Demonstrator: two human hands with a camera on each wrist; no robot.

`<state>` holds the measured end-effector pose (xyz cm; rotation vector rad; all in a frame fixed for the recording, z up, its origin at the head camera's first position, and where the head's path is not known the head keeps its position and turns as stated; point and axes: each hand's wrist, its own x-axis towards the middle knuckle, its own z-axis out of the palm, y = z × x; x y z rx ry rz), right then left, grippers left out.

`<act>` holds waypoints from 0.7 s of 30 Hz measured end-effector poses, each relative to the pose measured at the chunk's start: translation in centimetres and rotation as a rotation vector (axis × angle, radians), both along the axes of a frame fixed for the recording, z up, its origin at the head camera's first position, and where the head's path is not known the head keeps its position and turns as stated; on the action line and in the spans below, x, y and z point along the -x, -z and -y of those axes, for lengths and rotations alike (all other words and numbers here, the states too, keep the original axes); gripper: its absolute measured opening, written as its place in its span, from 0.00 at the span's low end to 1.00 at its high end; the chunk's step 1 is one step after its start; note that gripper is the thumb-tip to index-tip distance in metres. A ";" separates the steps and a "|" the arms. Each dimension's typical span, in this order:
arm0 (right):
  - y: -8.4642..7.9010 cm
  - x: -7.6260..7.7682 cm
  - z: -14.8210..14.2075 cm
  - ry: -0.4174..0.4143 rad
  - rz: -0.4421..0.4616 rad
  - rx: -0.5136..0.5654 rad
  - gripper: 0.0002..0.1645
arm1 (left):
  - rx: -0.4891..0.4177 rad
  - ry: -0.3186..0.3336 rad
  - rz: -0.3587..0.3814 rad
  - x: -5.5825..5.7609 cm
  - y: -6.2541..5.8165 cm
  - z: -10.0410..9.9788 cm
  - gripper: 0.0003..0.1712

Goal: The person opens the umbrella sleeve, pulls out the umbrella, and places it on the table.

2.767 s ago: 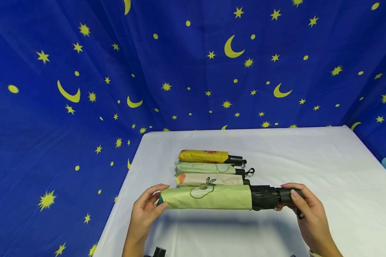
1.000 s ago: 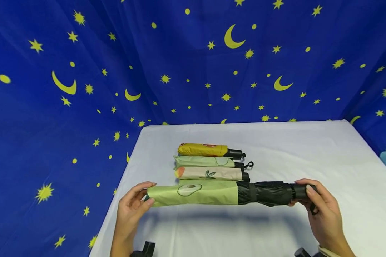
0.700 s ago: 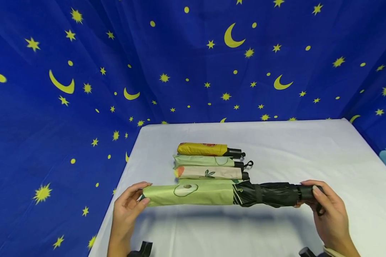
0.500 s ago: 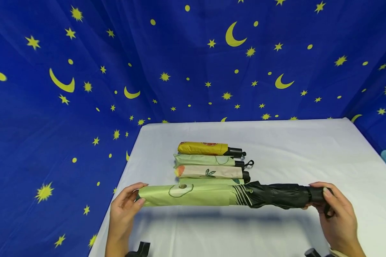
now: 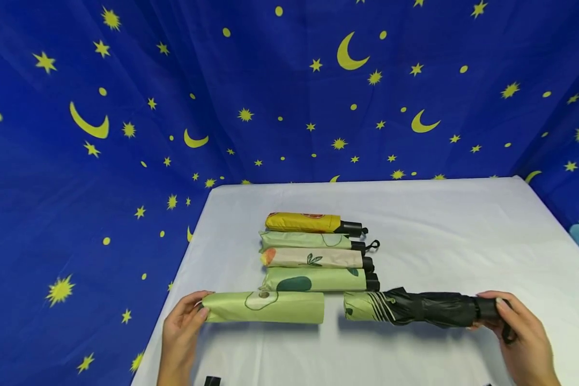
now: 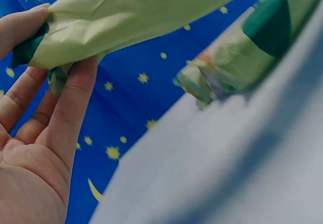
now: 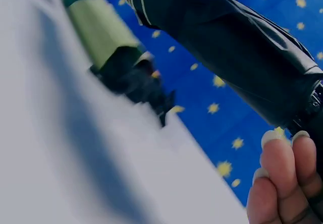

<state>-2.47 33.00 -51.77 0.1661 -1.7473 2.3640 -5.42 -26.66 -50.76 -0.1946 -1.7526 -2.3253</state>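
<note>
In the head view my left hand [image 5: 180,329] pinches the far left end of a light green umbrella sleeve [image 5: 287,310] with an avocado print. The left wrist view shows thumb and fingers on the dark green tip of this sleeve [image 6: 121,22]. My right hand [image 5: 528,335] grips the black handle [image 5: 487,308] of a folded umbrella [image 5: 431,309], its canopy black with a green striped end. A gap separates the sleeve's mouth from the umbrella's tip. Both are held level above the table. In the right wrist view the black canopy [image 7: 227,47] stretches up from the curled fingers.
Behind the hands several sleeved umbrellas lie in a row on the white table [image 5: 439,225]: yellow [image 5: 304,222], pale green [image 5: 309,240], beige [image 5: 335,258] and green with dark patches [image 5: 338,280]. Blue star-printed cloth [image 5: 289,91] hangs behind and at the sides.
The right hand has moved right and drawn the umbrella fully out of the sleeve, which the left hand has carried left. Both hands are slightly lower, uncovering the green umbrella behind.
</note>
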 end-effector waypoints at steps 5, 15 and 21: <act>2.1 -0.7 -0.1 -0.018 0.129 -0.119 0.20 | 0.070 -0.007 0.078 -0.2 1.8 -0.1 0.18; 2.2 -0.7 -0.5 0.082 0.283 -0.842 0.20 | 0.319 0.051 0.194 -0.2 3.1 -0.1 0.26; 2.2 -0.4 -1.0 0.144 0.241 -1.299 0.17 | 0.418 0.050 0.144 0.2 2.9 -0.1 0.28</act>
